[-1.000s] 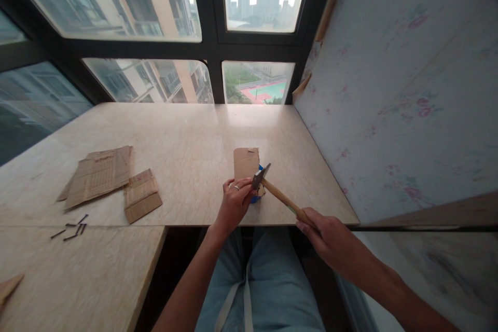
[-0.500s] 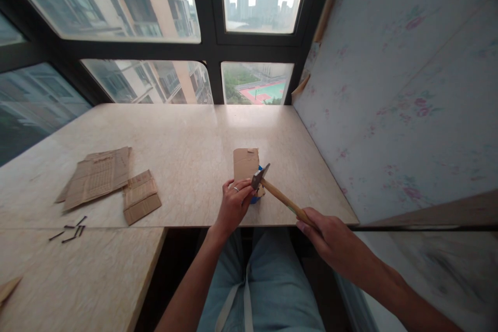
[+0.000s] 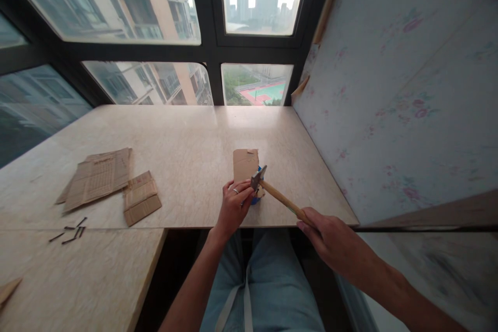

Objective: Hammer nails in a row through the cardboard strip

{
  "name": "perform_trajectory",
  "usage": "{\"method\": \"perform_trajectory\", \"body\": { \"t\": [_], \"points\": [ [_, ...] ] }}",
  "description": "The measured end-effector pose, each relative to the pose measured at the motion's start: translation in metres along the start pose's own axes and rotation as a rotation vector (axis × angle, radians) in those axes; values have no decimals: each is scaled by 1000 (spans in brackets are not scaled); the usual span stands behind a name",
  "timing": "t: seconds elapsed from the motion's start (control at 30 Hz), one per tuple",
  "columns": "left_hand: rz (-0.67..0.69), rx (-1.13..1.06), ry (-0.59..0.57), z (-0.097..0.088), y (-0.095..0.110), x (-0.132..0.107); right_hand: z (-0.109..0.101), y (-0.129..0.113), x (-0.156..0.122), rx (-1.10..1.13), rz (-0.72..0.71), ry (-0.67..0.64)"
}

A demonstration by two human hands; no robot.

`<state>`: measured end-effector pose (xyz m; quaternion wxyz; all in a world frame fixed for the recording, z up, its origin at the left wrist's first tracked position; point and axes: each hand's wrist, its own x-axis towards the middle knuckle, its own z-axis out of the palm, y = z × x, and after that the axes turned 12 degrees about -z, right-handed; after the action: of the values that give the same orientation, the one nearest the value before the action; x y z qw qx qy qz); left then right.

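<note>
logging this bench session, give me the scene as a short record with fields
left hand: at the card; what its fingers grip is hidden
right hand: closed around the handle of the hammer
hammer head: beside the left hand; contact unclear
blue item: partly hidden by the card
left side: cardboard pieces, with dark nails nearer the person
surface: pale counter
behind: dark-framed window
right side: floral wall

Seemingly a home, high above ground, dark window frame [image 3: 212,54], pink-flowered wallpaper [image 3: 412,109] (ragged at its far edge), apartment building [image 3: 134,8] opposite, sports court [image 3: 269,93] below, broad stone-look ledge [image 3: 187,140].
</note>
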<state>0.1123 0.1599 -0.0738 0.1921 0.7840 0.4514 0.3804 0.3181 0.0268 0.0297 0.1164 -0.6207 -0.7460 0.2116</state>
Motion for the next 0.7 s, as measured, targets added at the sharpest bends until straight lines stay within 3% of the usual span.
{"method": "perform_trajectory", "body": {
  "t": [0.7],
  "points": [
    [-48, 39, -12, -1, 2, 0, 4, 2, 1, -53, 18, -9]
  ]
}}
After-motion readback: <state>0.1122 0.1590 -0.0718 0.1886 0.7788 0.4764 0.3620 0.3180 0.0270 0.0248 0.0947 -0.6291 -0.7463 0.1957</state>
